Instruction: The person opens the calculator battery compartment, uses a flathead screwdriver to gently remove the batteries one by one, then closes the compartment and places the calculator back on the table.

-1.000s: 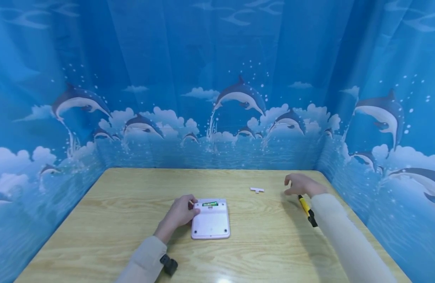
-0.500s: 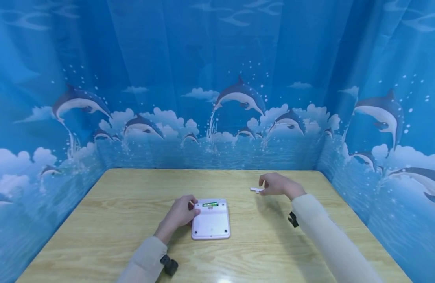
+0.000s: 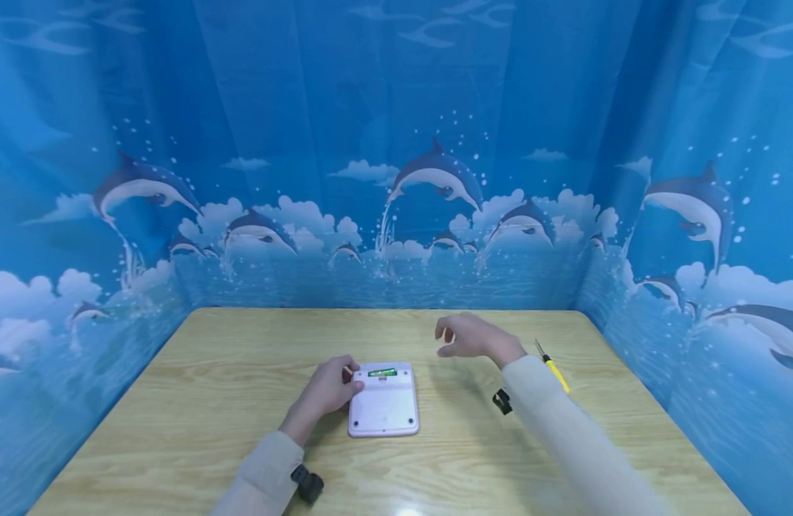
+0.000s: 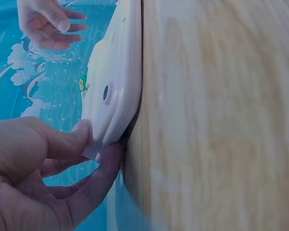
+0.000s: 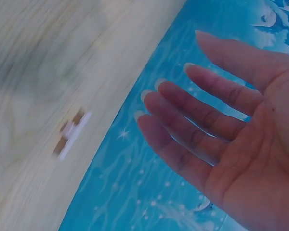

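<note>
A pale pink calculator (image 3: 384, 408) lies face down on the table, its battery slot uncovered and a green battery (image 3: 382, 372) inside. My left hand (image 3: 330, 385) pinches its upper left corner, thumb on the back and a finger under the edge, as the left wrist view shows. Over the table to the right of it, my right hand (image 3: 470, 335) is raised with fingers relaxed and nothing in them. Below those fingers, the right wrist view has a small white battery cover (image 5: 74, 134) on the wood; in the head view the hand hides it.
Right of my right forearm lies a yellow screwdriver (image 3: 554, 371), partly hidden by the sleeve. The wooden table (image 3: 241, 344) ends at a blue dolphin-print curtain (image 3: 293, 279) at the back and sides. Each wrist wears a small black camera (image 3: 308, 484).
My right hand has moved left from beside the screwdriver, passing over the battery cover, toward the calculator. The screwdriver has come into fuller view. My left hand and the calculator stay put.
</note>
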`<state>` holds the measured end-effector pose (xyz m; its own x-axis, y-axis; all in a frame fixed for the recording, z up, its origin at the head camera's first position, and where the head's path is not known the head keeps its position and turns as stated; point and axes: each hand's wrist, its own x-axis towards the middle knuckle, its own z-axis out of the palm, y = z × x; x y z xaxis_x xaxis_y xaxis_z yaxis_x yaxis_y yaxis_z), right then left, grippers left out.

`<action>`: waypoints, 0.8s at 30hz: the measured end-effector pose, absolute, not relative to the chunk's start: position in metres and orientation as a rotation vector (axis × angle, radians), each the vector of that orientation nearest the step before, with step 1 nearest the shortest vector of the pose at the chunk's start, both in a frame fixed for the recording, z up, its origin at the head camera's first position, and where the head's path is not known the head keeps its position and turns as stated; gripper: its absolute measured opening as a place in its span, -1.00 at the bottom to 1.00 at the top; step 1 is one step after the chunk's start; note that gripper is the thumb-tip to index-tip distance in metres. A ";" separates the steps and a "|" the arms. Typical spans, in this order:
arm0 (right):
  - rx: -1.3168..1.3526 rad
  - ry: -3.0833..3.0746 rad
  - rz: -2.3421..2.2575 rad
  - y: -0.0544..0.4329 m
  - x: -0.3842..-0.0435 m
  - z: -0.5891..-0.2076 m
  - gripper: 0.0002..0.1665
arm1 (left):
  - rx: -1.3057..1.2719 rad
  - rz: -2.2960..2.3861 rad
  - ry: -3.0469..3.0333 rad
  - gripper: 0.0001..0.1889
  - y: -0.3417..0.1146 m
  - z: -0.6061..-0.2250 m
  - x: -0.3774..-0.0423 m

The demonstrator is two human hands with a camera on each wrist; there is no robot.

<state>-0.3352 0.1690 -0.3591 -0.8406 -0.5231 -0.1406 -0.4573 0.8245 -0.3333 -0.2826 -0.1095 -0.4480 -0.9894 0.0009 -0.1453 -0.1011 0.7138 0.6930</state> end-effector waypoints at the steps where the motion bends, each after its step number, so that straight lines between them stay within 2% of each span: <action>1: -0.775 2.781 -0.429 0.166 -0.335 -0.359 -0.70 | -0.084 1.135 2.784 -0.73 -0.110 -0.448 -0.283; 24: -0.912 2.713 -0.452 0.113 -0.332 -0.373 -0.68 | -0.039 1.148 2.803 -0.72 -0.111 -0.444 -0.278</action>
<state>-0.3321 0.1127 -0.3729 -0.7754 -0.6181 -0.1292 -0.5429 0.7570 -0.3636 -0.2782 -0.1111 -0.4440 -0.9933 0.0189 -0.1140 -0.0665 0.7135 0.6975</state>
